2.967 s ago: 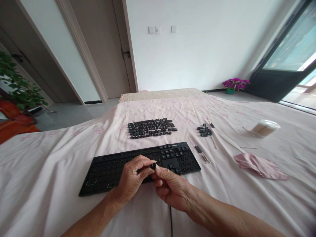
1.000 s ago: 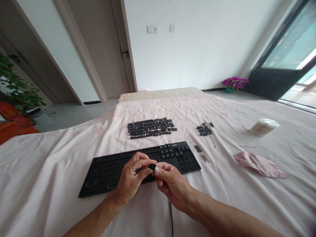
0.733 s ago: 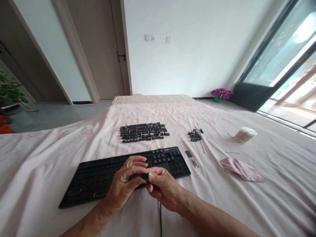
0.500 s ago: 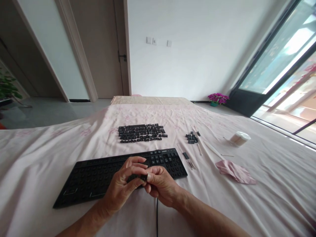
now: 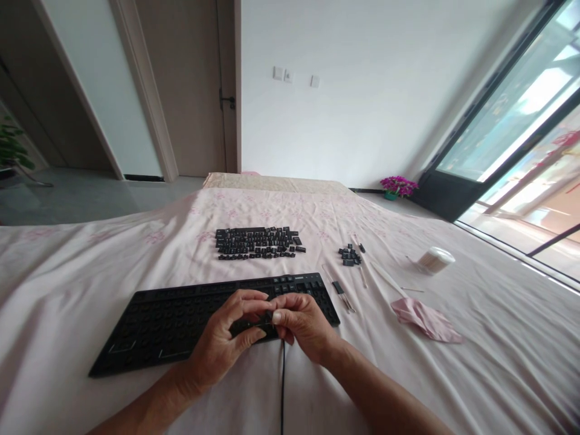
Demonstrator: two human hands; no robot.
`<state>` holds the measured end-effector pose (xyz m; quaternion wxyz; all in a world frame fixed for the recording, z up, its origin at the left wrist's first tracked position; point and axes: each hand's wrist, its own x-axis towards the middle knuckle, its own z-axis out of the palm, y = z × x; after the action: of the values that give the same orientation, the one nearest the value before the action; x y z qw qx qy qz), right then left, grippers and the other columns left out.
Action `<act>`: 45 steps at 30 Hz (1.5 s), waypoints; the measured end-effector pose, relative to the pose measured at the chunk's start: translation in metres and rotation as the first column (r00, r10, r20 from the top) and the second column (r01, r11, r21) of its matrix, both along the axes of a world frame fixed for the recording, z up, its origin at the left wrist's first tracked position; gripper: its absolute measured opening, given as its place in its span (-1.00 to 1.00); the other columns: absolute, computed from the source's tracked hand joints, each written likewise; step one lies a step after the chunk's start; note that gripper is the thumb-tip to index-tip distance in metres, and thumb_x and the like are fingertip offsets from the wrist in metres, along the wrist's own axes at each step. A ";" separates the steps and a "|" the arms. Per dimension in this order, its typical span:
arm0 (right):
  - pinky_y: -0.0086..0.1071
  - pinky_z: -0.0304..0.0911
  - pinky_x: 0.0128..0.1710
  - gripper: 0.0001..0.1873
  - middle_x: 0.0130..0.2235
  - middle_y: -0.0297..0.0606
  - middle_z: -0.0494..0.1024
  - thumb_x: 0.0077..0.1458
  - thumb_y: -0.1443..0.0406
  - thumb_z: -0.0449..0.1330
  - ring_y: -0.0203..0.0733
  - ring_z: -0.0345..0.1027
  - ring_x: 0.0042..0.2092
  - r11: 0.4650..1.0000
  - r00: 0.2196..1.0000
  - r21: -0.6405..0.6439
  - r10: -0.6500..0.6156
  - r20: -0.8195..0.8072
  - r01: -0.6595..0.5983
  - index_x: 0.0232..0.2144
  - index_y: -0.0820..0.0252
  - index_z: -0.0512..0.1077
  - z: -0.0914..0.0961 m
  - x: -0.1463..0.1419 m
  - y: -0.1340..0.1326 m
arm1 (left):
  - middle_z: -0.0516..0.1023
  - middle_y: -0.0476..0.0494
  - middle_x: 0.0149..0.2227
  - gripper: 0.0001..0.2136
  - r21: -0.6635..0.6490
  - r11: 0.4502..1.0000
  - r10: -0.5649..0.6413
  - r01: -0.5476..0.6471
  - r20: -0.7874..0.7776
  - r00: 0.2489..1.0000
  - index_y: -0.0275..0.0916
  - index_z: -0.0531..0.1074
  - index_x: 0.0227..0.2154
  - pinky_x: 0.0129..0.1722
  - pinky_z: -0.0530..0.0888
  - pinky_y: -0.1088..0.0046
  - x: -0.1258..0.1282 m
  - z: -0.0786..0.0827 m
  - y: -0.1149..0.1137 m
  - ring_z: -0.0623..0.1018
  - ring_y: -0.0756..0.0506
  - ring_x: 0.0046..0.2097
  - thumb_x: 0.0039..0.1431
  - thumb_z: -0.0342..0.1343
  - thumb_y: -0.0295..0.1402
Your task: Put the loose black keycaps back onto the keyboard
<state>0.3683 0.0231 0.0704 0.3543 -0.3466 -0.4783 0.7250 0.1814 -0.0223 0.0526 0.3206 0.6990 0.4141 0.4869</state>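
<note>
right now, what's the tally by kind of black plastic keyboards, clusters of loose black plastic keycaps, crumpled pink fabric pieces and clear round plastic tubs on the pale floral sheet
Keyboard: 1
Keycap clusters: 2
Fabric piece: 1
Tub: 1
Total: 5

Left hand [image 5: 226, 338] and right hand [image 5: 302, 321] block part of the keyboard [image 5: 167, 323]; can't tell what's between the fingertips, too dark and small. Legends on the loose keycaps [image 5: 256, 243] unreadable. Cable [image 5: 283, 386] cut off at bottom edge, plant [image 5: 13, 145] clipped at left.
</note>
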 end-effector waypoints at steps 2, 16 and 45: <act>-0.55 -0.05 -0.68 -0.68 -0.67 -0.43 0.38 -0.15 0.13 0.42 -0.46 0.10 -0.66 0.998 0.998 0.025 -0.058 0.033 0.057 -0.41 0.27 0.55 0.003 0.009 0.009 | 0.42 -0.16 0.06 -0.69 -0.032 0.999 0.008 -0.008 -0.007 1.000 -0.07 0.42 0.01 -0.10 0.53 0.37 0.001 -0.002 0.001 0.54 -0.07 -0.07 0.19 0.15 -0.38; -0.35 0.20 -0.19 -0.77 -0.22 -0.30 0.55 0.15 0.21 0.15 -0.19 0.41 -0.22 0.656 0.425 0.667 -0.523 0.739 -0.354 -0.22 0.03 0.58 -0.004 0.069 0.063 | 0.55 -0.07 -0.10 -0.78 0.251 0.935 0.334 -0.249 -0.391 0.858 -0.07 0.52 -0.16 -0.02 0.45 0.32 -0.018 -0.012 0.018 0.53 -0.10 -0.06 0.20 0.06 -0.45; -0.35 -0.13 -0.42 -0.78 -0.28 -0.31 0.46 0.29 0.30 0.05 -0.30 0.34 -0.32 0.471 0.126 0.463 -0.586 0.801 -0.751 -0.38 0.16 0.44 0.020 0.048 0.059 | 0.60 -0.04 -0.18 -0.80 0.197 0.947 0.318 -0.253 -0.471 0.823 -0.12 0.54 -0.26 -0.02 0.41 0.28 -0.022 -0.007 0.021 0.53 -0.09 -0.11 0.16 0.08 -0.53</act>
<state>0.4165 0.0821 0.0908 0.0033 -0.4514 -0.8912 -0.0445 0.1596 -0.0011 0.0460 0.0819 0.7494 0.5507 0.3583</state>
